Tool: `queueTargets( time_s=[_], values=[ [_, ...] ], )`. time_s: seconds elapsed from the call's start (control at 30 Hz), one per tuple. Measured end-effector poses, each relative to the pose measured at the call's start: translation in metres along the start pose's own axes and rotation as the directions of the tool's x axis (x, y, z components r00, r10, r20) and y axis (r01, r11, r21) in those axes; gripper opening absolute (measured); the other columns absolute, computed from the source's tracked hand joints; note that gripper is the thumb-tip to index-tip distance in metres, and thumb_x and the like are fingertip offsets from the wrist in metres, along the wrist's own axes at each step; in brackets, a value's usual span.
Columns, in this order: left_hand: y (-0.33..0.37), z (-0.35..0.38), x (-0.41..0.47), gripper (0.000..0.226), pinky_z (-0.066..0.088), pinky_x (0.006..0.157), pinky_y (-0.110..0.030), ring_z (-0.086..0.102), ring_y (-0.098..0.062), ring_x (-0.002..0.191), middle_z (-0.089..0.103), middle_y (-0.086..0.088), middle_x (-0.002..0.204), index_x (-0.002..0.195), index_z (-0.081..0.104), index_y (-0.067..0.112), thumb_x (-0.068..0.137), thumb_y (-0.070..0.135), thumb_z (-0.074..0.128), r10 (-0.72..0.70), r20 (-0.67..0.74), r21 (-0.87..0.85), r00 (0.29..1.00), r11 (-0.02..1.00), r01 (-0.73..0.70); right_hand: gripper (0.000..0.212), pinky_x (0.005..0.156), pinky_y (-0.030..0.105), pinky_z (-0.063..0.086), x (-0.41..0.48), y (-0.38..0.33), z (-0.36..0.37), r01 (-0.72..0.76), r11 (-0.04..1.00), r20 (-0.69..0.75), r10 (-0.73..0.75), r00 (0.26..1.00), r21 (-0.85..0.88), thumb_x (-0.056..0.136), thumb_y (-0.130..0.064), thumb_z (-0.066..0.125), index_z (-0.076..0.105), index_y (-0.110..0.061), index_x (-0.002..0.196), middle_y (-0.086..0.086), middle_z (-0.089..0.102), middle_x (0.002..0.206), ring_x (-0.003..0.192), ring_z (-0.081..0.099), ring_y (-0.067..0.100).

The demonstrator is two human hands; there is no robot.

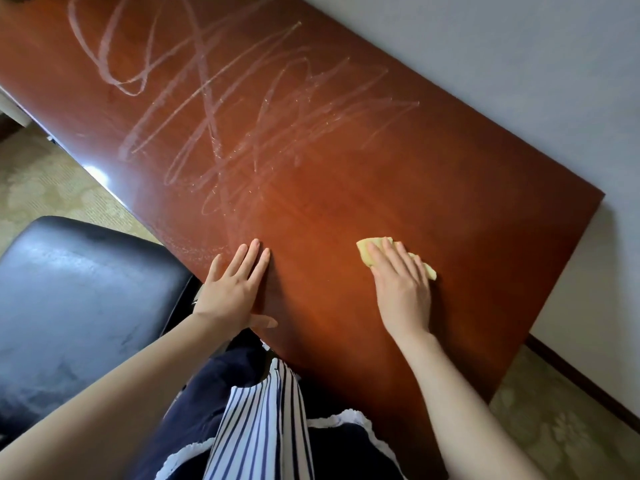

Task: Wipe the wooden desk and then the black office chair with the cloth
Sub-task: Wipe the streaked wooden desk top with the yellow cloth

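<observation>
A small yellow cloth (366, 251) lies on the reddish wooden tabletop (433, 188), right of centre in the frame, and is pressed flat under the right hand (403, 289). The fingers (384, 258) are laid straight over the cloth, not curled round it, so only its corners are seen. The left hand (232, 289) is rested flat on the tabletop by the near edge at the centre of the frame, fingers straight and spread, nothing held. Pale looping streaks (214, 109) are spread over the upper left part of the tabletop; the wood around the cloth looks plain. The desk-wiping step is judged to be in hand, with the chair not yet wiped. It would be done well if even pressure is kept through the flat palm and overlapping strokes are carried toward the streaked part. Open room for long strokes lies toward the upper left. The far edge is met by a pale wall (519, 64) at the upper right, so strokes there should be stopped short. The tabletop's short end is seen at the right, above patterned carpet (554, 427). The black office chair (79, 289) is set at the lower left, close against the near edge, just beside the left hand
</observation>
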State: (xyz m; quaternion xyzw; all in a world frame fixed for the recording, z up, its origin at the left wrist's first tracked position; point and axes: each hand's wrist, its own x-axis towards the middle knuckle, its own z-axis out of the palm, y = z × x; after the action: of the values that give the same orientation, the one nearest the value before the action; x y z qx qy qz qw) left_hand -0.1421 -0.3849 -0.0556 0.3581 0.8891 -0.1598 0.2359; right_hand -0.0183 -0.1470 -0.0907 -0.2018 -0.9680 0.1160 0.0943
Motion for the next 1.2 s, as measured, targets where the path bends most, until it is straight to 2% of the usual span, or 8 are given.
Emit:
queueTargets(
  time_s=[0.23, 0.4, 0.57, 0.7, 0.87, 0.93, 1.0, 1.2],
  values=[
    [0.0, 0.0, 0.001, 0.122, 0.003, 0.117, -0.043, -0.016, -0.024, 0.146, -0.027, -0.008, 0.156, 0.146, -0.027, 0.014, 0.072, 0.081, 0.043, 0.006, -0.01, 0.02, 1.0, 1.0, -0.006, 0.043, 0.113, 0.045, 0.024, 0.061, 0.056, -0.015, -0.245, 0.969, 0.046, 0.246, 0.968, -0.031, 0.099, -0.019, 0.045, 0.043, -0.022, 0.142, 0.004, 0.039, 0.149, 0.139, 0.032, 0.026],
    [-0.001, 0.002, 0.002, 0.122, 0.003, 0.117, -0.043, -0.017, -0.025, 0.146, -0.028, -0.009, 0.155, 0.145, -0.029, 0.014, 0.072, 0.082, 0.042, 0.015, -0.02, 0.013, 1.0, 1.0, -0.014, 0.045, 0.115, 0.046, 0.019, 0.123, 0.065, -0.017, -0.327, 0.944, 0.129, 0.33, 0.935, -0.045, 0.102, -0.022, 0.036, 0.032, -0.029, 0.146, -0.001, 0.027, 0.155, 0.144, 0.02, 0.025],
    [0.0, 0.005, 0.003, 0.123, 0.002, 0.117, -0.044, -0.016, -0.025, 0.146, -0.027, -0.008, 0.156, 0.142, -0.03, 0.015, 0.071, 0.081, 0.045, 0.016, -0.048, -0.014, 0.999, 1.0, -0.017, 0.051, 0.118, 0.048, 0.008, 0.174, 0.06, -0.013, -0.345, 0.932, 0.309, 0.363, 0.879, -0.112, 0.103, -0.028, 0.03, 0.011, -0.029, 0.151, 0.001, 0.005, 0.16, 0.146, 0.003, 0.028],
    [0.0, 0.008, 0.004, 0.124, -0.001, 0.116, -0.046, -0.018, -0.024, 0.146, -0.028, -0.007, 0.155, 0.135, -0.037, 0.017, 0.069, 0.081, 0.046, 0.009, -0.058, -0.03, 0.998, 0.999, -0.01, 0.055, 0.118, 0.049, 0.003, 0.202, 0.047, -0.008, -0.278, 0.951, 0.412, 0.308, 0.858, -0.132, 0.103, -0.033, 0.027, 0.002, -0.027, 0.152, 0.003, -0.004, 0.16, 0.146, -0.005, 0.029],
    [-0.002, 0.01, 0.006, 0.126, -0.002, 0.116, -0.048, -0.016, -0.024, 0.146, -0.033, -0.004, 0.152, 0.131, -0.041, 0.018, 0.067, 0.082, 0.048, 0.007, -0.064, -0.046, 0.998, 0.999, -0.01, 0.056, 0.118, 0.049, 0.003, 0.215, 0.008, 0.003, -0.164, 0.978, 0.466, 0.205, 0.861, -0.127, 0.103, -0.037, 0.027, 0.0, -0.029, 0.151, 0.001, -0.005, 0.16, 0.146, -0.005, 0.028],
    [-0.002, 0.011, 0.006, 0.127, -0.001, 0.116, -0.048, -0.016, -0.024, 0.146, -0.037, -0.002, 0.147, 0.13, -0.042, 0.018, 0.066, 0.083, 0.047, 0.009, -0.063, -0.037, 0.998, 0.999, -0.011, 0.055, 0.118, 0.047, 0.001, 0.205, -0.014, 0.011, -0.075, 0.991, 0.466, 0.118, 0.877, -0.109, 0.103, -0.037, 0.027, 0.001, -0.03, 0.151, -0.001, -0.004, 0.16, 0.146, -0.005, 0.026],
    [-0.002, 0.011, 0.005, 0.127, -0.001, 0.116, -0.048, -0.016, -0.024, 0.146, -0.032, -0.004, 0.152, 0.131, -0.04, 0.018, 0.066, 0.083, 0.047, 0.002, -0.057, -0.039, 0.998, 0.999, -0.004, 0.055, 0.117, 0.047, 0.0, 0.19, -0.036, 0.018, 0.008, 0.997, 0.449, 0.029, 0.893, -0.08, 0.103, -0.038, 0.027, 0.003, -0.031, 0.151, -0.002, -0.002, 0.16, 0.146, -0.004, 0.025],
    [0.0, 0.003, 0.003, 0.126, -0.003, 0.116, -0.049, -0.016, -0.022, 0.146, -0.025, -0.005, 0.157, 0.146, -0.026, 0.017, 0.068, 0.081, 0.049, -0.008, -0.012, -0.055, 1.0, 0.998, 0.007, 0.05, 0.117, 0.047, 0.0, 0.118, -0.084, 0.027, 0.153, 0.987, 0.396, -0.158, 0.904, 0.044, 0.102, -0.034, 0.031, 0.017, -0.033, 0.15, -0.005, 0.009, 0.159, 0.147, 0.003, 0.021]
  ],
)
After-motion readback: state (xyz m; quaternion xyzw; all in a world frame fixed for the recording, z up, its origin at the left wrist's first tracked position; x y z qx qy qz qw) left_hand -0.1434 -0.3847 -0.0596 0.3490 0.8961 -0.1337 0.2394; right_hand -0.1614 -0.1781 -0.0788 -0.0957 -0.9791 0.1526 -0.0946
